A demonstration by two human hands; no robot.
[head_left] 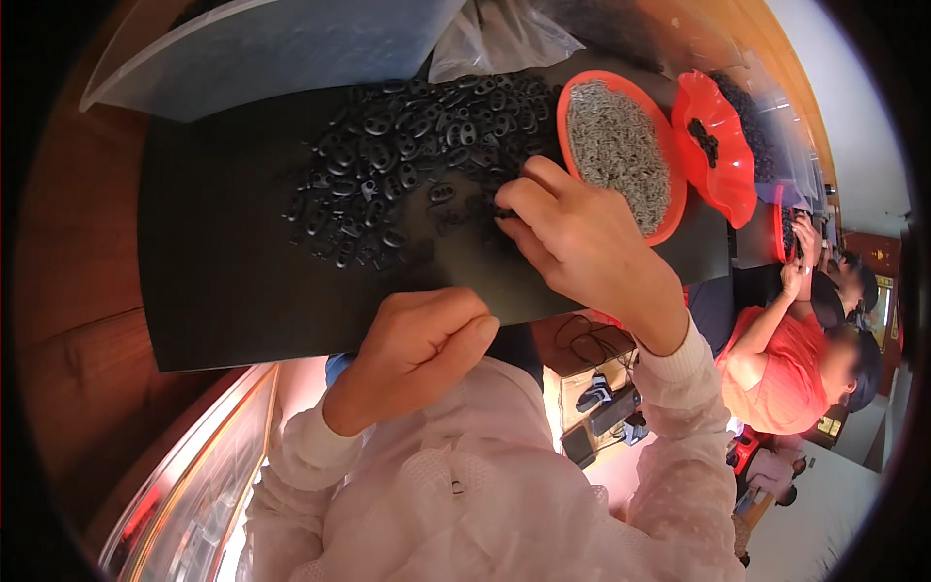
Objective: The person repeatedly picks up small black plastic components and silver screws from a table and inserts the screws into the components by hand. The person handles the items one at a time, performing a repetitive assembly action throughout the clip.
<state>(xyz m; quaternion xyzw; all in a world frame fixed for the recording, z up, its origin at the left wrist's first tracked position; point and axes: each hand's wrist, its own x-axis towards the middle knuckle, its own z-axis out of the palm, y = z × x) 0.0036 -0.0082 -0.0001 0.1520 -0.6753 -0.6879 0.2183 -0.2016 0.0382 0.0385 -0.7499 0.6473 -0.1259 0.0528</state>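
Over the front edge of the black tabletop (223,242), my left hand (417,354) is curled closed with the thumb on top; whatever may be inside it is hidden. My right hand (587,233) reaches over the table and pinches a small black plastic part (505,213) between thumb and fingers. Just beyond it spreads a loose heap of small black cord-lock pieces with holes (388,160). One such piece (441,194) lies a little apart, left of my right fingertips. Close to the right hand, an orange-red bowl (678,199) holds many small grey metal springs (621,145).
A red wavy-edged dish (722,179) with a few small black parts sits right of the bowl. A translucent plastic bin (281,63) and a clear bag (499,44) stand along the back. On the right, a person in an orange-red shirt (776,373) works at the same bench.
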